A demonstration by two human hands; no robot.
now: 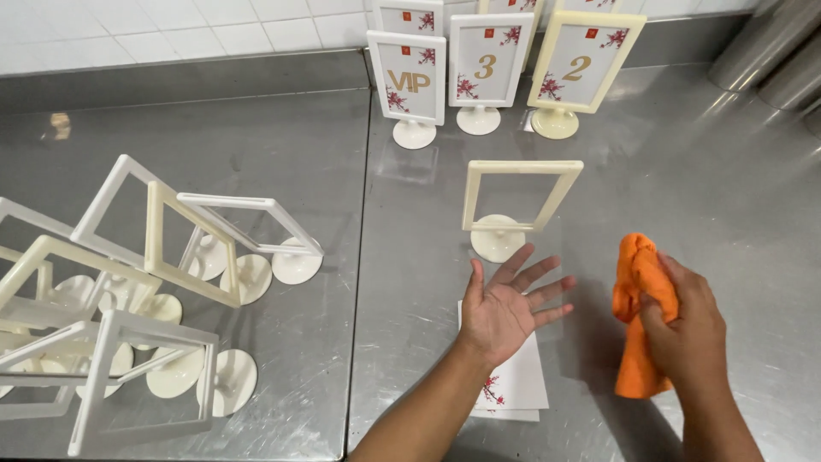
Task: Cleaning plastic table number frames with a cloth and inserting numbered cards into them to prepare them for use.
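Your left hand (505, 308) hangs palm-up with all five fingers spread wide, gripping nothing, just above the steel counter (684, 180). Directly beyond its fingertips stands an empty cream sign frame (518, 198) — upright on its round foot, its window bare, near your hand but not touching it. Under your left wrist and forearm lies a small stack of white cards (522, 385) with a red blossom print at one corner; your arm covers part of it, and whether the wrist rests on the paper you cannot tell from here. Your right hand (684, 329) is closed around an orange cloth (640, 295), the fingers wrapped over its middle so that a bunched end sticks up above the knuckles and a longer end hangs down to the counter. That cloth sits to the right of the empty frame, well clear of it, and just beside your open left hand. At the back of the counter, against the tiled wall (171, 26), stand finished table signs (487, 73) in white and cream frames, cards already in them, upright in a close group. Off to your left, on the adjoining steel surface, a heap of empty frames (145, 282) lies tumbled together — some tipped on their sides, some leaning across one another, round feet pointing various ways. At the top right edge, part of some steel cylinders (770, 43) shows.
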